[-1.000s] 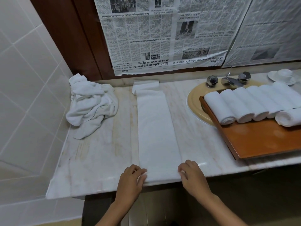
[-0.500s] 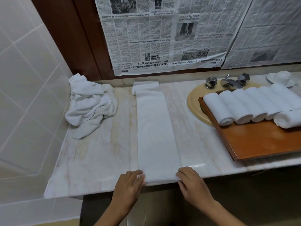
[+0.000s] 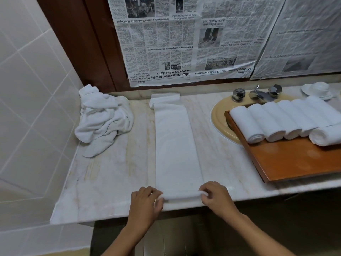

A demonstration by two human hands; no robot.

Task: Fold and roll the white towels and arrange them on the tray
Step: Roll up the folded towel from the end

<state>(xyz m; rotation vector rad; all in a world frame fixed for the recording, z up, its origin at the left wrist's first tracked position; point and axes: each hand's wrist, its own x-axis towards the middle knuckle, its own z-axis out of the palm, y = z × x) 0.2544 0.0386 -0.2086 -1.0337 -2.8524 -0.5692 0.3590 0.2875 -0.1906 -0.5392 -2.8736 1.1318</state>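
White towel, folded into a long strip (image 3: 177,148), lies flat on the marble counter (image 3: 114,182). It runs from the front edge straight back to the wall, where its far end is doubled over. My left hand (image 3: 145,202) grips the near left corner and my right hand (image 3: 216,198) the near right corner. On both, the fingers are curled down over the cloth and closed on it. Between my hands the near end is turned up into a thin roll at the counter's edge.

To my left, against the tiled wall, the unfolded towels sit in a crumpled heap (image 3: 103,117), well apart from the strip. To my right a wooden tray (image 3: 295,161) rests across the yellow basin (image 3: 219,115) and onto the counter. Five finished rolls (image 3: 273,121) lie side by side along the tray's far part, touching one another. A sixth roll (image 3: 326,135) lies crosswise just in front of them at the right edge of view. The tray's near half is bare wood. Behind the basin stands a chrome tap (image 3: 258,94), and newspaper (image 3: 175,43) covers the wall above.
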